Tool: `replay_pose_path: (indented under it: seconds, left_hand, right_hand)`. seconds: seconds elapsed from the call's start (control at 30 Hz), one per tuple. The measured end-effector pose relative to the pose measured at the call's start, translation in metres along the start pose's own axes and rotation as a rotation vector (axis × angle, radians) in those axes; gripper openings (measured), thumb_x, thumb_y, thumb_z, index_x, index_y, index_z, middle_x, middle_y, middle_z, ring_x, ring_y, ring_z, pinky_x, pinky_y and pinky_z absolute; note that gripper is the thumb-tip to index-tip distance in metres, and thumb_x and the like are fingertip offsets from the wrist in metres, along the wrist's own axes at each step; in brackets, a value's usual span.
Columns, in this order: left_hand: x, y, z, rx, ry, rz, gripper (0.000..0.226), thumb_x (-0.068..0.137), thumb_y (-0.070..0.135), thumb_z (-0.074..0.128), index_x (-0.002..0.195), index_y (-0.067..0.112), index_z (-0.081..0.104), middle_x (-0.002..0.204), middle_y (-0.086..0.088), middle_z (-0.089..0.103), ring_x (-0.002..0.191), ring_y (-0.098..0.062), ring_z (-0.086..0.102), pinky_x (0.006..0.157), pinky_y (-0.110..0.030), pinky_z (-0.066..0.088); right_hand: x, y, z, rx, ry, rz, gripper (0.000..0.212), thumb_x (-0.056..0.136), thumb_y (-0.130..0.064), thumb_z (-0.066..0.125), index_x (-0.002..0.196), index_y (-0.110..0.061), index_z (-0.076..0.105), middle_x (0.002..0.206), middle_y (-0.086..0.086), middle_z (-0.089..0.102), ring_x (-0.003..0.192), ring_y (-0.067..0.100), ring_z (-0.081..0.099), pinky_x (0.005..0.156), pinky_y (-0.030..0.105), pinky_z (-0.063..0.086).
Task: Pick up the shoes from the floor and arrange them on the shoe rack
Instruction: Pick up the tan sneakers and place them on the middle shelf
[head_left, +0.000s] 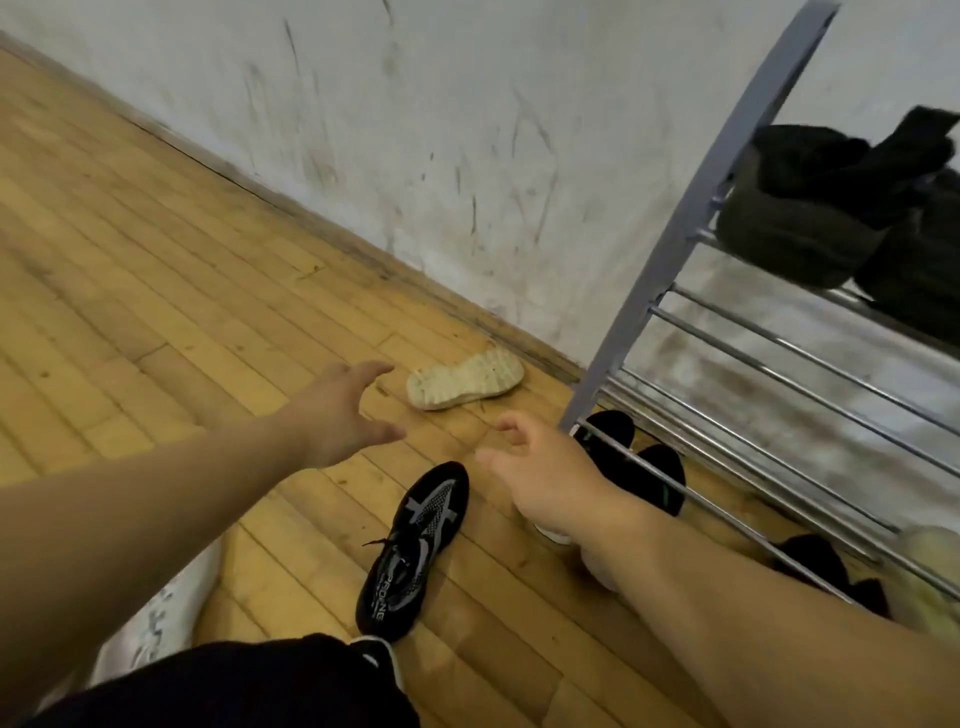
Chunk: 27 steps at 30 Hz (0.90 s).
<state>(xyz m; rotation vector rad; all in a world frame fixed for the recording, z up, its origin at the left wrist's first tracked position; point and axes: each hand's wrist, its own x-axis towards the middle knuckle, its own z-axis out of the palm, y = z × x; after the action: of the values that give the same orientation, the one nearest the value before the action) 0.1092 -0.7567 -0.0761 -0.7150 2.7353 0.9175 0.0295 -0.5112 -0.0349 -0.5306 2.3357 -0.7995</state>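
A pale shoe (464, 382) lies on its side on the wooden floor near the wall, its cream sole facing me. My left hand (337, 415) reaches toward it with fingers spread, a short gap left of the sole, holding nothing. My right hand (540, 467) hovers lower right of the shoe, fingers curled loosely apart, empty. A black and grey sneaker (413, 545) lies on the floor below both hands. The metal shoe rack (727, 332) stands at the right; black shoes (639, 462) sit under its lowest bars.
Dark shoes (831, 218) rest on an upper shelf of the rack. A scuffed white wall (415, 130) meets the floor along a baseboard. A white object (156, 618) lies at the lower left beside my leg in black shorts (249, 686). Another pale item (930, 551) sits at the rack's right edge.
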Motion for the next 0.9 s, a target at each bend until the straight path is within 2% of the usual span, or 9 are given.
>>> replay_pose_path:
  seconds: [0.13,0.2,0.23,0.37,0.53,0.6,0.7,0.8,0.9]
  left_hand:
    - [0.061,-0.043,0.043,-0.024,-0.014,-0.087,0.1,0.081,0.057,0.077,0.16,0.042,0.017,0.158,-0.008,0.028,0.125,-0.028,0.053,0.093,-0.034,0.046]
    - [0.092,-0.056,0.058,-0.025,-0.048,-0.141,0.101,0.083,0.057,0.077,0.161,0.041,0.013,0.162,-0.007,0.023,0.126,-0.029,0.053,0.089,-0.033,0.047]
    - [0.107,-0.061,0.064,-0.011,-0.058,-0.154,0.102,0.083,0.057,0.076,0.161,0.041,0.012,0.163,-0.007,0.021,0.125,-0.029,0.054,0.089,-0.033,0.047]
    - [0.16,-0.07,0.087,0.011,-0.072,-0.185,0.107,0.082,0.052,0.079,0.162,0.039,0.009,0.166,-0.008,0.016,0.124,-0.03,0.055,0.082,-0.031,0.047]
    - [0.21,-0.066,0.117,0.025,-0.084,-0.208,0.117,0.078,0.047,0.085,0.161,0.04,0.003,0.17,-0.003,-0.002,0.146,-0.037,0.035,0.109,-0.046,0.044]
    - [0.222,-0.062,0.126,0.027,-0.092,-0.187,0.116,0.079,0.043,0.086,0.161,0.041,0.004,0.17,0.0,-0.004,0.148,-0.037,0.033,0.11,-0.047,0.043]
    - [0.235,-0.052,0.133,0.037,-0.064,-0.145,0.104,0.085,0.033,0.081,0.161,0.039,0.01,0.17,0.001,0.005,0.14,-0.035,0.043,0.098,-0.04,0.049]
    - [0.243,-0.043,0.138,0.054,-0.037,-0.127,0.088,0.09,0.031,0.073,0.159,0.04,0.019,0.157,-0.002,0.026,0.117,-0.031,0.058,0.082,-0.037,0.053]
    - [0.23,-0.035,0.137,0.057,-0.033,-0.121,0.082,0.091,0.041,0.069,0.157,0.047,0.022,0.145,-0.004,0.037,0.105,-0.028,0.058,0.082,-0.039,0.054]
  right_hand:
    - [0.07,0.013,0.044,0.11,-0.046,0.12,0.06,0.095,-0.052,0.059,0.15,-0.036,0.039,0.149,-0.002,0.047,0.123,0.021,0.052,0.1,0.038,0.047]
    - [0.095,0.021,0.062,0.141,-0.063,0.169,0.061,0.096,-0.049,0.059,0.151,-0.034,0.037,0.136,-0.003,0.054,0.106,0.015,0.055,0.088,0.033,0.048]
    - [0.106,0.026,0.071,0.157,-0.071,0.193,0.061,0.097,-0.048,0.059,0.152,-0.034,0.036,0.134,-0.004,0.055,0.104,0.015,0.055,0.085,0.032,0.048]
    - [0.141,0.046,0.099,0.182,-0.074,0.267,0.064,0.098,-0.045,0.057,0.155,-0.034,0.031,0.156,0.001,0.04,0.131,0.024,0.048,0.087,0.031,0.041]
    - [0.166,0.069,0.123,0.271,-0.033,0.28,0.067,0.098,-0.041,0.057,0.157,-0.032,0.027,0.157,0.0,0.038,0.137,0.024,0.043,0.095,0.034,0.042]
    - [0.171,0.078,0.13,0.262,-0.01,0.294,0.067,0.097,-0.041,0.058,0.156,-0.031,0.029,0.155,0.0,0.039,0.135,0.024,0.045,0.099,0.036,0.046]
    - [0.173,0.088,0.136,0.269,-0.014,0.306,0.064,0.097,-0.04,0.06,0.153,-0.03,0.031,0.151,0.0,0.041,0.128,0.023,0.049,0.103,0.041,0.049]
    - [0.171,0.097,0.136,0.279,-0.029,0.318,0.062,0.098,-0.042,0.059,0.152,-0.032,0.031,0.152,-0.001,0.039,0.125,0.021,0.048,0.1,0.038,0.049]
    - [0.167,0.097,0.131,0.267,-0.012,0.304,0.063,0.098,-0.043,0.059,0.153,-0.033,0.03,0.153,-0.002,0.039,0.115,0.014,0.045,0.089,0.032,0.045]
